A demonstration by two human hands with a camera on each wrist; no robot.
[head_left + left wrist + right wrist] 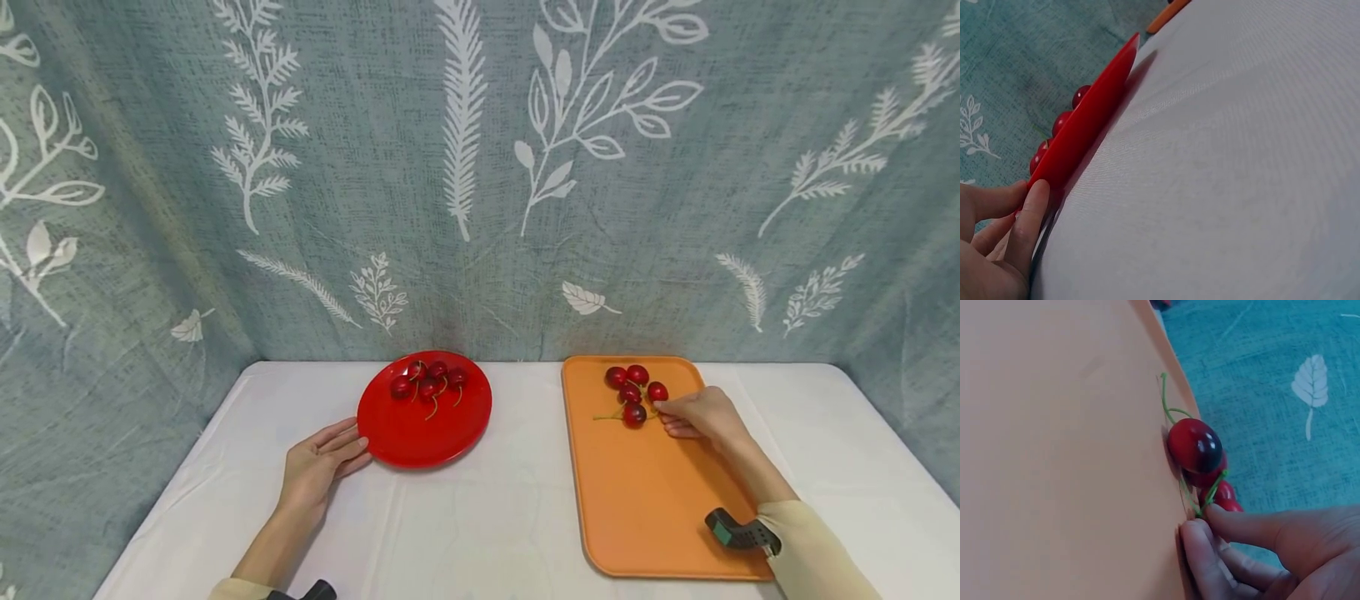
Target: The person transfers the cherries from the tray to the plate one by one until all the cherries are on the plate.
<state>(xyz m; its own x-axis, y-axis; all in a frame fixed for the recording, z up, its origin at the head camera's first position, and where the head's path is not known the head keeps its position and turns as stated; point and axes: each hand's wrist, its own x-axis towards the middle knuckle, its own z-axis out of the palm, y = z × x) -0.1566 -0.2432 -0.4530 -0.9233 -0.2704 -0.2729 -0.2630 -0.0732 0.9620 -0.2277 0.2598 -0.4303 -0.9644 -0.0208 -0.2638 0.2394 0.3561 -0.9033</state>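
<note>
On the left stands a red plate [423, 437], with several dark red cherries [427, 387] and their green stems towards its far side. My left hand [322, 467] holds the plate's near-left rim; the left wrist view has thumb and finger pinching that edge. To the right, an orange tray [645, 500] bears a cluster of several cherries [634, 415] near its far end. My right hand [701, 417] reaches over the tray's right edge, beside the rightmost cherry [657, 392]. In the right wrist view, its thumb and fingertips pinch a green cherry stem [1212, 486].
A white cloth [525, 517] covers the table under plate and tray. Behind it and at both sides hangs a grey-green curtain [360, 167] with white leaf prints. A dark band with a camera [738, 533] sits on the right wrist, above the tray's near right corner.
</note>
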